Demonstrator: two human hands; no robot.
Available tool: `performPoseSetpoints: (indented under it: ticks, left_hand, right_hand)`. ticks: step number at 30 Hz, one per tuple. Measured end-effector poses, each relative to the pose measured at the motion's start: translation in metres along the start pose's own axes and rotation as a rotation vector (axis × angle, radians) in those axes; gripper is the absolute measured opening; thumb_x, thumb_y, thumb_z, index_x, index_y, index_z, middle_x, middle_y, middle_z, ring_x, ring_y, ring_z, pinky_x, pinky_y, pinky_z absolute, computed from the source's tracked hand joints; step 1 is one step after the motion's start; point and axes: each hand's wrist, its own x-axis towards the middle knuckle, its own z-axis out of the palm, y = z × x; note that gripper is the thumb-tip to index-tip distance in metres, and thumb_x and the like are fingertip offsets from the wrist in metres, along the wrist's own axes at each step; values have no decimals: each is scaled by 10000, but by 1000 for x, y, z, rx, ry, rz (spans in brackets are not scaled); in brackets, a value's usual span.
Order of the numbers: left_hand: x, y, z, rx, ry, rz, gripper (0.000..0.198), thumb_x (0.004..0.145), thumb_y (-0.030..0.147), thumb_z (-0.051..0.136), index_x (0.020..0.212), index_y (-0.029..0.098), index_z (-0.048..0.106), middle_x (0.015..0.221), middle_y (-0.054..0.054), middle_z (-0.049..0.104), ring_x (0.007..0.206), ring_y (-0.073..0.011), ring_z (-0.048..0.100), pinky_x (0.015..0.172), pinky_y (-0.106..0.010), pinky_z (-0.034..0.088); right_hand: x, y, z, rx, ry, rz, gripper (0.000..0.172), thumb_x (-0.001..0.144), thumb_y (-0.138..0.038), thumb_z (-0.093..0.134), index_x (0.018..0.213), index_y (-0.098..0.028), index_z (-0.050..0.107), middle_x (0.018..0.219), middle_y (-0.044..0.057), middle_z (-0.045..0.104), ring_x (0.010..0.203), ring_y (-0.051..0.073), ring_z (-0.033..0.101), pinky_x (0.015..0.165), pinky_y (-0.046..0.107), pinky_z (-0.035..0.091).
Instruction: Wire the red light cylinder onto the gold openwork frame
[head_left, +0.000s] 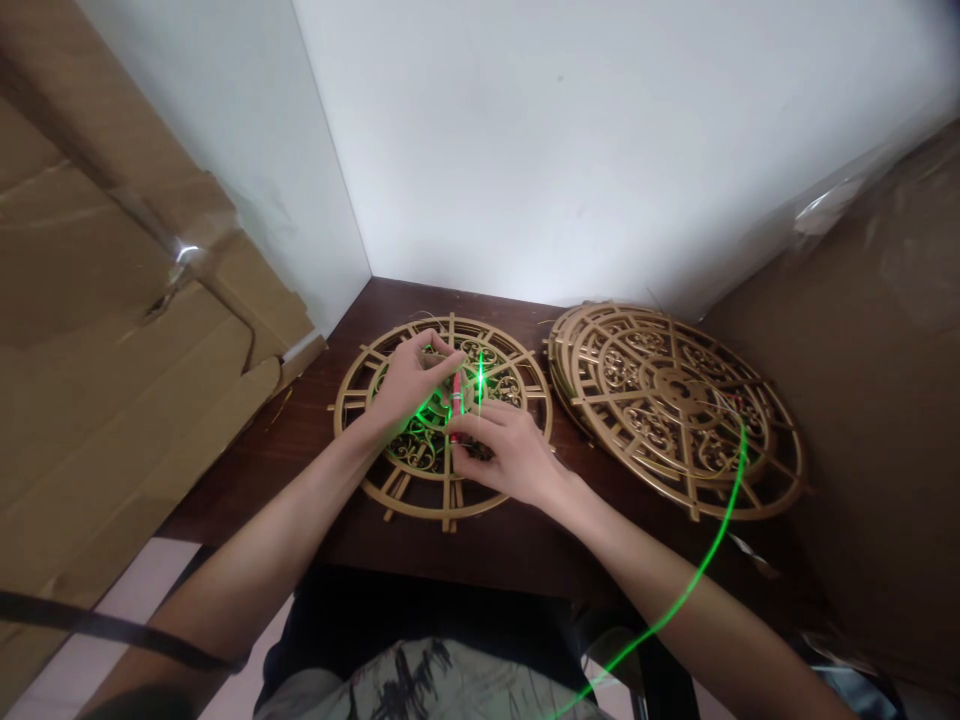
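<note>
A gold round openwork frame [448, 514], styled like a clock face with scrollwork inside, lies flat on the dark table. Over its middle, a slender red object with a silvery band [457, 398] stands between my hands; its exact kind is hard to make out. My right hand [506, 450] is closed, with thumb and fingers pinching its lower part. At its upper end, my left hand [416, 375] is closed too, thumb and forefinger brought together there. What else the left fingertips hold is hidden. Green light glows on the frame around both hands.
To the right, a stack of similar gold frames [675, 400] leans slightly askew on the dark wooden table [300, 430]. A bright green line [697, 575] curves across that stack and my right forearm. Cardboard [135, 300] stands at left, a brown box [862, 350] at right, white walls [562, 130] behind.
</note>
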Motion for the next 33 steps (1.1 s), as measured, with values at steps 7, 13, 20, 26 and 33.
performPoseSetpoints:
  ticks: [7,13,20,26,33]
  left_hand:
    - [0,-1,0,-8,-1,12,325,728,368,678,735,163,426,504,27,582,376,-95,526,371,-185,407]
    - [0,-2,1,-9,3,-40,314,740,364,664,749,173,415,530,26,597,353,-90,507,334,-168,370]
    - [-1,0,2,-31,-4,-59,312,748,364,657,758,173,410,556,13,619,340,-81,495,326,-159,361]
    - [-1,-1,2,-21,-18,-58,310,749,366,657,760,173,415,546,19,608,348,-81,497,337,-160,374]
    - [-1,-2,2,-16,11,-43,302,744,378,658,760,173,436,559,15,608,359,-86,497,339,-169,368]
  right_hand:
    - [0,-2,-1,-16,4,2,139,786,-128,505,862,-177,610,746,22,623,679,132,516,665,249,426]
    - [1,-2,-1,-29,11,3,166,786,-130,489,884,-182,613,731,24,620,665,130,524,674,246,447]
    - [1,-2,-1,-20,16,-3,167,794,-141,488,900,-183,610,740,22,625,669,127,532,685,244,455]
    - [2,-4,-2,-23,14,-6,155,781,-136,509,892,-162,615,716,15,617,660,124,530,685,241,452]
    - [3,-3,-3,-11,22,-2,152,801,-148,498,903,-177,607,729,15,630,668,125,550,691,244,460]
